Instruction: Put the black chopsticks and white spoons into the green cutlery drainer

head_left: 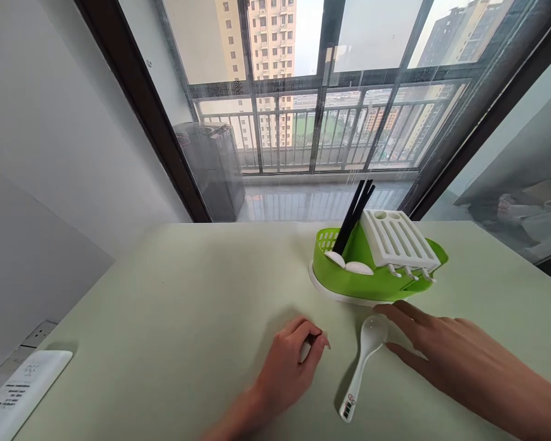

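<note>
A white spoon (359, 376) lies on the pale green table, its bowl away from me and its printed handle end towards me. My right hand (434, 343) reaches in from the right, thumb and fingers apart around the bowl; whether they touch it I cannot tell. Left of the spoon, my left hand (291, 358) rests with curled fingers, thumb close to the index finger. What it holds, if anything, is hidden. Beyond both hands stands a green utensil holder (344, 280) with a white slotted rack (397, 239), black chopsticks (353, 214) and white rounded pieces (359, 268) inside.
The table (188, 318) reaches back to a large window (321, 122) with dark frames. A white device with printed labels (25, 386) lies at the left edge, near a wall socket (39, 334). Small hooks (408, 272) stick out from the rack's front.
</note>
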{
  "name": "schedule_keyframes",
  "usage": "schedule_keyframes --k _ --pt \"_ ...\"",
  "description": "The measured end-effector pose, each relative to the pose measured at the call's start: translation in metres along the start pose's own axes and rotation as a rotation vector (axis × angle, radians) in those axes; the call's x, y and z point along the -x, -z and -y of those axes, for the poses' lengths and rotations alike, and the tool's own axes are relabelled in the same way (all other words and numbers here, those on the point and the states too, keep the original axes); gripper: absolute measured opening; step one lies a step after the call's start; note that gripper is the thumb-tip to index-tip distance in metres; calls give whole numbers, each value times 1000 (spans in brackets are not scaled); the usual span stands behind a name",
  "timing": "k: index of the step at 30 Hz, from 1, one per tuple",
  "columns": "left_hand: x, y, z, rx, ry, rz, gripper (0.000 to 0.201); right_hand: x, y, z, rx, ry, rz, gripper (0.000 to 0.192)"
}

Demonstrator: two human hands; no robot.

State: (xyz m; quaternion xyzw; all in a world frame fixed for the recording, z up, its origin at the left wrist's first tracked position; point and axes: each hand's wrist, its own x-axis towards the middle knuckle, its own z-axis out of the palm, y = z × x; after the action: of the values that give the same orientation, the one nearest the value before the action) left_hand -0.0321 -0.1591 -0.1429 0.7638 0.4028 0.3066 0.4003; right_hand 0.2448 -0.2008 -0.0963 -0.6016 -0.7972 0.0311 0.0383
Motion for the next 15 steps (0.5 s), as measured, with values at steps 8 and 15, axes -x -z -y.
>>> schedule_keyframes --k 8,15 --pt "0 0 1 1 -4 4 22 -19 -15 -2 -161 -171 174 26" --pt "0 1 0 1 0 6 23 -29 -6 3 -549 -170 394 34"
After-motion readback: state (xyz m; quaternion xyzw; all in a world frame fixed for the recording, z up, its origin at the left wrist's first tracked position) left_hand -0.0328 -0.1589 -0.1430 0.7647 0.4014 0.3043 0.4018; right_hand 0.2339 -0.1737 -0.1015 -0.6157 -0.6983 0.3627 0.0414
